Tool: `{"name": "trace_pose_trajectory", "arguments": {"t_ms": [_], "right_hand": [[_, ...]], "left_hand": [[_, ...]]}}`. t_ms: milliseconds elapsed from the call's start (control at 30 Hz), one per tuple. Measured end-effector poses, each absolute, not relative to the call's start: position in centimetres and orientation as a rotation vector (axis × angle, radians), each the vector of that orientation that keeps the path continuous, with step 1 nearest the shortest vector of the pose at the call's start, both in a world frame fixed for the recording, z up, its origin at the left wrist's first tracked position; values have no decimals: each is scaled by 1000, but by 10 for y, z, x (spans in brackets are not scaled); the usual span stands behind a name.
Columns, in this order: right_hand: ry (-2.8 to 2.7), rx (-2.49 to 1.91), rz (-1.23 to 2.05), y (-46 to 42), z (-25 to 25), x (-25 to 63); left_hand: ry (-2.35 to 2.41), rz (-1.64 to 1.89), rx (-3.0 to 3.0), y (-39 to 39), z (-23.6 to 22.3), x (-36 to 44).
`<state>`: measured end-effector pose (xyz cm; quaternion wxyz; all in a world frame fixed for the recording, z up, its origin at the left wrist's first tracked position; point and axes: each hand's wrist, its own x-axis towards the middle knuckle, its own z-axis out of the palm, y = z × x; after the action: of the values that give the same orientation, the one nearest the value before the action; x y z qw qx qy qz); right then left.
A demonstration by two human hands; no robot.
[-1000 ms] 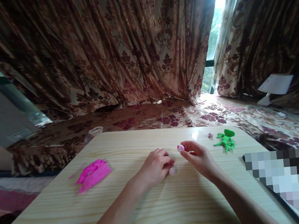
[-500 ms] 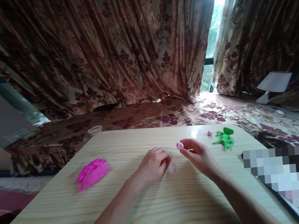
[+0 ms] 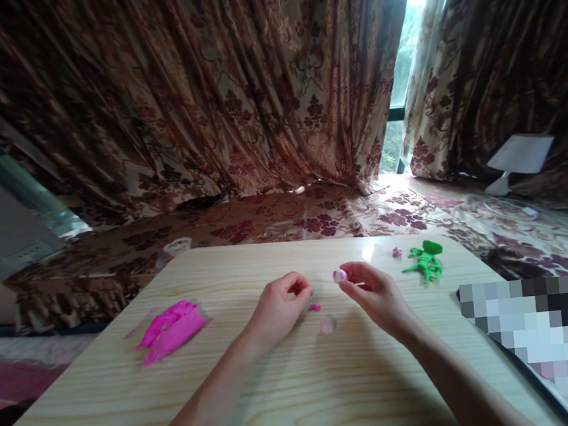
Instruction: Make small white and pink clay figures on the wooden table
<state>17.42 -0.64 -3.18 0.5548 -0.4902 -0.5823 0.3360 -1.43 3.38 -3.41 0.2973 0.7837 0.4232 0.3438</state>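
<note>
Between the thumb and fingers of my right hand (image 3: 370, 286) is a small white ball with pink spots (image 3: 339, 276), held above the table. My left hand (image 3: 284, 302) is closed in a pinch to the left of it; whatever its fingertips hold, if anything, is too small to make out. Just below those fingertips a small bright pink piece (image 3: 315, 308) lies on the table. Closer to me sits a pale, round, see-through piece (image 3: 328, 325), rather blurred.
A crumpled bright pink sheet or bag (image 3: 175, 328) lies on the left of the wooden table (image 3: 281, 412). At the back right are a green figure (image 3: 426, 263) and a small pinkish lump (image 3: 397, 252). A blurred-out object (image 3: 544, 343) borders the right edge. Behind stands a white lamp (image 3: 522, 154).
My left hand has lifted off the small pink piece and drawn slightly up and left, leaving it on the table. The right hand still holds the spotted ball, nearly unmoved.
</note>
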Motion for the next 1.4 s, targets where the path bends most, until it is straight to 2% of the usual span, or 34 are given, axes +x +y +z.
{"name": "trace_pose_trajectory", "arguments": {"t_ms": [100,267,400,500,600,733,833,1400], "right_hand": [[-1383,-1149,798,-7,-32,172],[-1399,-1164,791,-8,-33,170],[-1392,-1176,787,-7,-34,170],[-1384,-1174,803,-7,-35,170],[-1384,-1168,827,-8,-35,170],[-1384,-1173,837,-9,-34,169],[-1371,-1176,840,-10,-33,168],[-1374,-1175,831,-11,-33,165]], "left_hand": [[1137,959,2076,34,-32,-17],[1080,720,2541,29,-32,-15],[1131,719,2562,26,-34,-11],[1138,894,2315,25,-30,-11],[1079,1067,1796,24,-22,-11],[911,1043,1183,22,-15,-14],[821,1006,950,20,-14,-16],[733,1048,908,17,-19,-11]]}}
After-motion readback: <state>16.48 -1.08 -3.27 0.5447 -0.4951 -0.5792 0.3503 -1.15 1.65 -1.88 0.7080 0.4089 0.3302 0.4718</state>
